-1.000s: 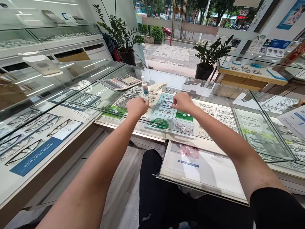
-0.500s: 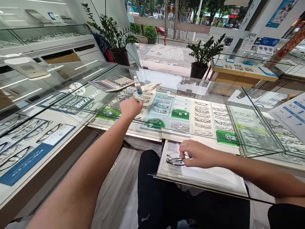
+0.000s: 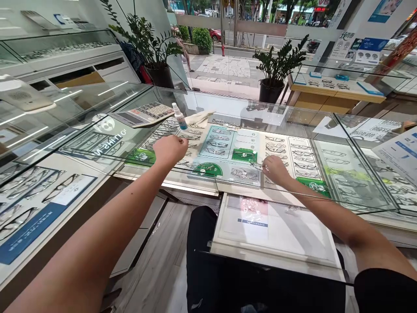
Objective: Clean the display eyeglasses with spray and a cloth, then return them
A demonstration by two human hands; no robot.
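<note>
My left hand rests on the glass counter top with its fingers curled closed, and nothing shows in them. Just beyond it stand a small white-capped spray bottle with blue liquid and a pale cloth. Above the counter glass, my right hand is closed on a pair of eyeglasses; most of the frame is hard to make out against the display below. Nearer to me, an open drawer contains a printed sheet and clear plastic film.
A large calculator lies on the glass at left. Beneath the glass are rows of eyeglasses and green cards. Two potted plants stand beyond the counter. A printed board leans at right.
My right hand has lifted the eyeglasses out of the open drawer and moved forward and up over the counter glass. My left hand stays closed on the glass. The view has shifted slightly.
</note>
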